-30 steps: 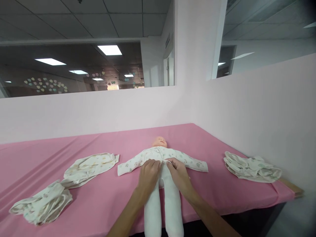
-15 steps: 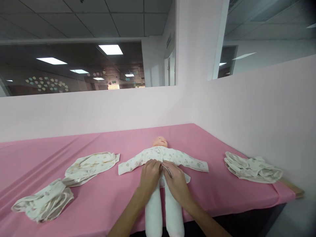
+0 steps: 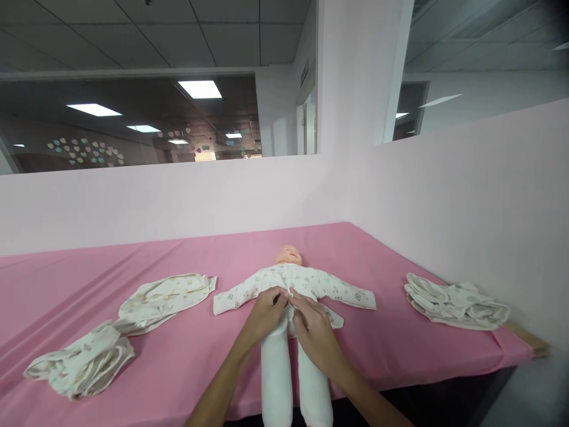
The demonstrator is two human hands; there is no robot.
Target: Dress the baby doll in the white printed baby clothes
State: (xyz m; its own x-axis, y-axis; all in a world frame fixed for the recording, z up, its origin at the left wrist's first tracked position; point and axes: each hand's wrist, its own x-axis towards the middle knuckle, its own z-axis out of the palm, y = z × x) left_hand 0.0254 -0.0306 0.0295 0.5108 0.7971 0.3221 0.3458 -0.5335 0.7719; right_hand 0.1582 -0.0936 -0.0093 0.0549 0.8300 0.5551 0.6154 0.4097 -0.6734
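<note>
White cloth legs [image 3: 288,379] of a doll [image 3: 288,290] lie nearest, hanging a little over the front edge of the table [image 3: 400,344], with its pink cover. Both forearms come in from below and meet at the doll's waist. The left hand [image 3: 265,311] and the right hand [image 3: 312,326] are close together, almost touching; their fingers are bent and pinch the lower hem of the printed shirt [image 3: 306,284] where its two front edges meet. It seems the step in hand is closing the shirt at the waist. The next move likely calls for a small, exact pinch, keeping both edges aligned. Farther away, the doll's sleeves are spread out, and its head points toward the wall. Other small clothes [image 3: 164,299] lie at the left, and a folded pile [image 3: 453,305] at the right.
</note>
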